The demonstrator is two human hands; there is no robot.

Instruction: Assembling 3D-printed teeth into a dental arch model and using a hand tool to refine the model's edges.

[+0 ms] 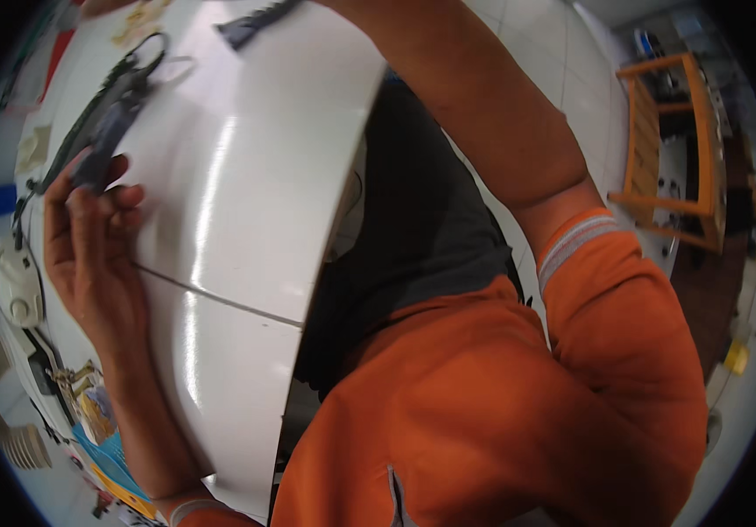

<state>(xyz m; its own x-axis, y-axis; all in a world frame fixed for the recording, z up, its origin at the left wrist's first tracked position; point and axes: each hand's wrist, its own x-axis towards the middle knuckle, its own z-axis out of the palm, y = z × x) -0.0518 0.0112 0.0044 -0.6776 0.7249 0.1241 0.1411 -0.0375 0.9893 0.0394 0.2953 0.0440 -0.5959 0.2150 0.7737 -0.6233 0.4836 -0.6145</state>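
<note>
Head cam is giving me a dark grey piece [114,132] over the white table [255,184], and the left hand [97,250] is pinching its near end, thumb and fingers curling in with no real gap. A dark cord-like strip [97,103] is running alongside; I'm not seeing whether they're joined, so a quick tug could be snagging it. Another grey piece [255,25] is sitting near the top edge. Right forearm [492,105] is crossing there, right hand hiding out of frame: can't tell its grip, so I'm worrying about blind bumps.
</note>
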